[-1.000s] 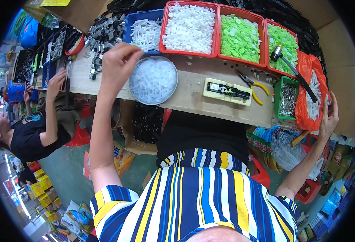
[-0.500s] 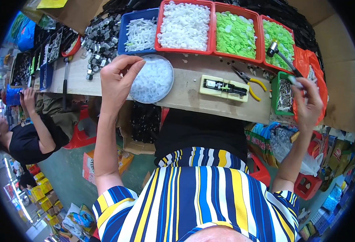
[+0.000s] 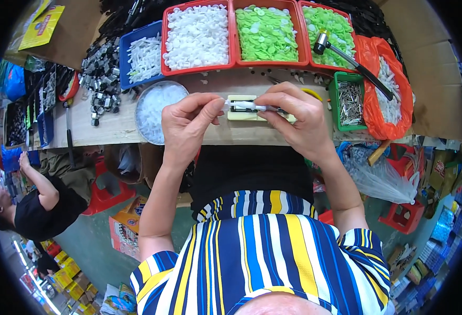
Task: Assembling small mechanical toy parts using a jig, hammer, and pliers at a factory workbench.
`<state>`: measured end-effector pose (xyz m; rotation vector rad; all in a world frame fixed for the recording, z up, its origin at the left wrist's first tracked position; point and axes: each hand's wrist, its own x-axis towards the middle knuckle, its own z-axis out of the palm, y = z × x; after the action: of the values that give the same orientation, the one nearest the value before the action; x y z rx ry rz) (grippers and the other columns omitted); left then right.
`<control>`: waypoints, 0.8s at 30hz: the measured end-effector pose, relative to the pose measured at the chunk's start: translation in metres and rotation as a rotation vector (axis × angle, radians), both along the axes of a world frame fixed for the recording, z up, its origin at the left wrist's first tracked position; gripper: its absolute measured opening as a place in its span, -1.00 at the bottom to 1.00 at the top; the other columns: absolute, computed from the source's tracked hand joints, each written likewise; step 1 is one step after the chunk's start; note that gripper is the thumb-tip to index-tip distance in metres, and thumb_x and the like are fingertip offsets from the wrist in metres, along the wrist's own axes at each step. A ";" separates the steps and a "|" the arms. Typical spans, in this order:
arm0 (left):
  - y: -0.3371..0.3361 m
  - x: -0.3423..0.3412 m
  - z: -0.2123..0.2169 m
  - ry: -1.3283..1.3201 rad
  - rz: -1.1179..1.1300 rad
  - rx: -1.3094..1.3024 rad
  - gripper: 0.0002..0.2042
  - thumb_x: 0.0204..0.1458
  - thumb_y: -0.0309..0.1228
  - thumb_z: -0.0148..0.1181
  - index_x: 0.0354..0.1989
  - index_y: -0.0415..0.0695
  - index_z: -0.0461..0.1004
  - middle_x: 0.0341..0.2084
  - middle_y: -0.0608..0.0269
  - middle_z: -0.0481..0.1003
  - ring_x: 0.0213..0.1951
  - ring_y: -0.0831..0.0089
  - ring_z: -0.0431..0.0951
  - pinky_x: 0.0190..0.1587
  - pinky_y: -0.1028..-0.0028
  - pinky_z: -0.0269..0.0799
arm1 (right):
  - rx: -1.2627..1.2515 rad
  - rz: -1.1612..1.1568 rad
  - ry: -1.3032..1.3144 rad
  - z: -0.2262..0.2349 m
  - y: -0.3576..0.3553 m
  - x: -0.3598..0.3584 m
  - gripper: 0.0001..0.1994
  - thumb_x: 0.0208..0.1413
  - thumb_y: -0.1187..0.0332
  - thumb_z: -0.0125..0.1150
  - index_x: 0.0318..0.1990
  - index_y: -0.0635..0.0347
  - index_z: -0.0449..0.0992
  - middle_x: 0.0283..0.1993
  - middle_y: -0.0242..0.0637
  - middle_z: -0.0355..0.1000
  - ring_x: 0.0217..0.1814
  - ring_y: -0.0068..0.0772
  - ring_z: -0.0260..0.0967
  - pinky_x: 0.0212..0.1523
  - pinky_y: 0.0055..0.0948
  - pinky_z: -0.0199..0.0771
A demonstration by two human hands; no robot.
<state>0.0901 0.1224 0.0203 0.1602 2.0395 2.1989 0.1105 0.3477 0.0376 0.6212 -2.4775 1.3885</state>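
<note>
1. We have two bare hands, both raised over the tabletop [image 3: 212, 135], forearms angled inward from below, fingertips meeting near mid-table
2. Left hand [image 3: 191, 122]: wrist bent up, thumb and index closed in a pinch, other fingers curled in; we see a small pale piece [image 3: 226, 104] at the tips, too small to tell its kind
3. Right hand [image 3: 298, 116]: palm down, thumb below and fingers above, nearly closed, tips gripping a slim white piece [image 3: 245, 105]
4. We count one cream block [image 3: 237, 117], on the tabletop directly under the fingertips, with a black part [image 3: 236, 109] lying in it; right hand covers much of its right end
5. Bins, we count five: three red bins [image 3: 199, 69] (one of white pieces, two of green discs), one blue bin [image 3: 142, 83] of white sticks, one green bin [image 3: 353, 127] of metal pins
6. One round dish [image 3: 138, 115] of translucent pieces, beside the left hand; one orange bag [image 3: 370, 113] of white pieces at right
7. One hammer [image 3: 359, 66] lies across the rightmost red bin and the bag; one pair of pliers [image 3: 313, 93], mostly hidden behind the right hand
8. Loose black-and-silver pieces [image 3: 97, 73] heaped at left, too many for us to count
</note>
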 end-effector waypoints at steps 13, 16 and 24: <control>0.001 -0.012 -0.007 -0.549 -0.162 0.278 -0.80 0.17 -0.36 0.27 -0.27 -0.28 0.59 -0.59 0.30 0.55 -0.62 0.68 0.46 -0.62 0.74 0.21 | 0.126 0.101 0.229 -0.006 0.004 -0.003 -0.72 -0.16 0.61 0.40 -0.21 0.23 0.62 -0.25 -0.23 0.49 -0.28 -0.25 0.51 -0.28 -0.37 0.51; 0.004 -0.013 -0.008 -0.573 -0.193 0.305 -0.81 0.18 -0.35 0.26 -0.28 -0.27 0.59 -0.60 0.30 0.54 -0.64 0.68 0.46 -0.64 0.75 0.20 | 0.131 0.113 0.191 -0.007 0.009 -0.003 -0.72 -0.16 0.61 0.39 -0.21 0.23 0.62 -0.26 -0.23 0.50 -0.27 -0.25 0.51 -0.28 -0.37 0.52; 0.021 -0.004 -0.003 -0.422 -0.175 0.132 -0.78 0.15 -0.42 0.28 -0.12 -0.30 0.58 -0.47 0.25 0.56 -0.52 0.65 0.49 -0.52 0.70 0.30 | 0.085 0.089 0.159 -0.013 0.020 -0.004 -0.78 -0.10 0.62 0.35 -0.22 0.27 0.59 -0.27 -0.21 0.46 -0.31 -0.24 0.51 -0.31 -0.37 0.51</control>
<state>0.0857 0.1436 0.0177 -0.1023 1.5957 2.0473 0.1063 0.3678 0.0246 0.8359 -2.4190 1.2174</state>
